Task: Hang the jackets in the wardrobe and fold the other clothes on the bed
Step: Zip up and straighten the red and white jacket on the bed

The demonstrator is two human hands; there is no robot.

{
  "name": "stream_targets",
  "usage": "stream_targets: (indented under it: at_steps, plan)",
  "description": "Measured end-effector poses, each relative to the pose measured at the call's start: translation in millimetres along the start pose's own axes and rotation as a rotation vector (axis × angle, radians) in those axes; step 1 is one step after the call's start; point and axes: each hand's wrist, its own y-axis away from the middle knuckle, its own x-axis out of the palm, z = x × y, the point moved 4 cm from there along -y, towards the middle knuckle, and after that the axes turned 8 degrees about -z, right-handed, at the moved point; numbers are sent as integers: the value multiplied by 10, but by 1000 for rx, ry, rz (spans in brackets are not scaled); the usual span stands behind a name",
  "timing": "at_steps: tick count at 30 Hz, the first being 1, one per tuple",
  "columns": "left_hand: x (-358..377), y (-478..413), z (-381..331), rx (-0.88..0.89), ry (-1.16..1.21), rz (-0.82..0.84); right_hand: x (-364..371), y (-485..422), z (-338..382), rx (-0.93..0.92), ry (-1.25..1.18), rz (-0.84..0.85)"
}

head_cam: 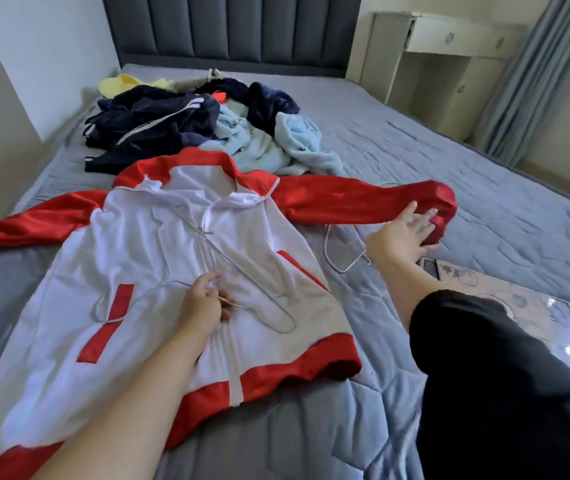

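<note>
The left hand (204, 301) is pinching the wire hanger (290, 323) that is lying on the white front of the jacket (172, 244), just below the jacket's zip pull. The right hand (401, 233) is reaching out to the cuff (444, 209) of the jacket's right red sleeve (345, 202).

The step in hand looks like getting the jacket flat and onto the hanger before it goes to the wardrobe. Doing it well probably means drawing that sleeve out straight and opening the zip. Each hanger shoulder would then be going inside the jacket's shoulders rather than lying on top. The hook should be coming out at the red collar, so the fabric is hanging evenly.

The left forearm is coming up across the jacket's hem. Its wrist is resting low on the cloth, with the fingers curled and finger and thumb nipping the thin wire. The right arm, in a black sleeve (484, 358), is stretching well out beyond the jacket's side. Its palm is facing down, with the fingers straight and spread against the cuff, not closing round it.

A second wire hanger (349, 268) is lying on the bed (449, 161) just under the jacket's right sleeve. A heap of clothes (207, 126) is sitting just beyond the jacket's collar, toward the headboard (235, 29). A flat glossy sheet (518, 306) is lying off the jacket's right side.
</note>
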Motion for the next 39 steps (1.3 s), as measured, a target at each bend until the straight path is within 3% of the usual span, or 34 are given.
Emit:
stream_targets:
  at_steps: [3, 9, 13, 17, 19, 22, 24, 26, 29, 31, 35, 39]
  plan:
    - [22, 8, -4, 12, -12, -4, 157, 63, -212, -50, 170, 59]
    - [-2, 93, -77, -24, 31, 22, 275, 401, 478, -338, 84, 175]
    - [-97, 194, -289, -67, -97, 211, 434, 1009, 1007, -661, -129, 342]
    - [-423, 103, -531, -82, -369, 399, 560, 1590, 1338, -781, -131, 581]
    - [-615, -19, -610, -53, -423, 319, 630, 1770, 1433, -866, -37, 699]
    - [-914, -201, -695, 91, -363, -15, 672, 1950, 1410, -953, 64, 891]
    - [-1105, -240, -710, 293, -566, -222, 675, 2035, 1360, -1047, 159, 836]
    - [-1184, -253, -642, 381, -802, -257, 688, 2096, 1376, -1061, 168, 725]
    - [-1126, -324, -518, 295, -819, -77, 636, 2042, 1473, -976, 76, 490]
    - [-1003, -327, -508, 285, -824, 65, 605, 1957, 1493, -959, 152, 359]
    - [-742, -172, -464, 312, -741, 292, 654, 1874, 1413, -954, 246, 321]
    - [-715, -156, -540, 358, -509, 271, 615, 1623, 1398, -847, 147, 246]
